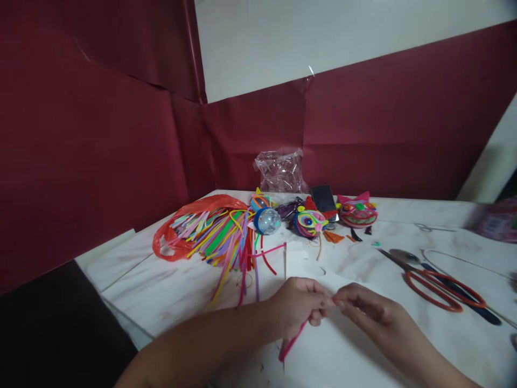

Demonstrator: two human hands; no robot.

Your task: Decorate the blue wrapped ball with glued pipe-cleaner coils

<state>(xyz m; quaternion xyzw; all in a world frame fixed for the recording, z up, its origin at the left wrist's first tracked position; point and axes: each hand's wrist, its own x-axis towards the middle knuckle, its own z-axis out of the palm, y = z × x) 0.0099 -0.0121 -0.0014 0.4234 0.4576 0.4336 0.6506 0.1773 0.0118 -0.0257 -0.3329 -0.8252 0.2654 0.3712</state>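
My left hand (301, 307) is closed around a pink strip (293, 345), whose free end hangs down below the palm. My right hand (365, 310) is closed in a pinch, its fingertips meeting those of my left hand; a small reddish bit shows between them, too small to make out fully. Both hands are above white paper (323, 361) on the marbled table. Behind them lie many colourful strips (220, 237), partly inside a red plastic bag (173, 250).
Orange-handled scissors (434, 288) lie at the right, beside a dark-blue-handled tool (488, 314). Decorated balls (309, 222), a pink cat-like one (357, 210), a clear-and-blue ball (267, 221), a dark phone-like object (323, 199) and a clear plastic wrapper (280, 171) stand at the back.
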